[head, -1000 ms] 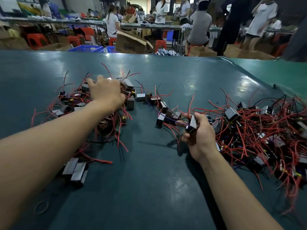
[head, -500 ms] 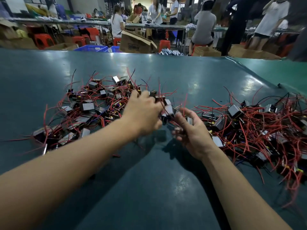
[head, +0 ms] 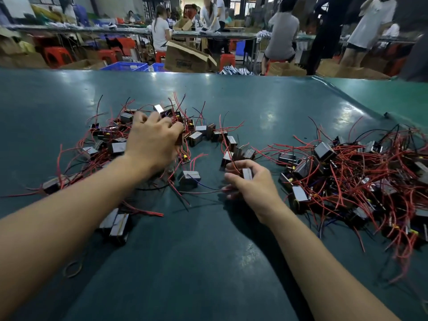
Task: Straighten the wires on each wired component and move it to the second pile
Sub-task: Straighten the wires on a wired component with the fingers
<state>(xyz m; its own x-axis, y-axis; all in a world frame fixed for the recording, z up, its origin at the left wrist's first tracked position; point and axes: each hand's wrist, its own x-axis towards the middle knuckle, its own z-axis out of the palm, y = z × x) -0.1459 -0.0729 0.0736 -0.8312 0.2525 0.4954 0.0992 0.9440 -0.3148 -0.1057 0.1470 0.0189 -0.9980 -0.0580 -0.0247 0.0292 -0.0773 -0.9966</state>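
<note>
From the head view, my left hand point(head: 152, 140) curls its fingers round a component point(head: 179, 139) over the far-left pile point(head: 111, 140). My right hand point(head: 251, 181) pinches another component point(head: 247, 174) beside the tangled right pile point(head: 361, 172). I should release the left one gently on the surface point(head: 208, 262), wires laid straight.

Table top point(head: 231, 262): smooth, semi-glossy teal sheet w/ glare patches at 12–2 o'clock. Components point(head: 190, 178): shiny metallic faces, dark bodies. Wires point(head: 347, 172): glossy red/black plastic insulation. Cardboard box point(head: 185, 57) at 12 o'clock: matt.
</note>
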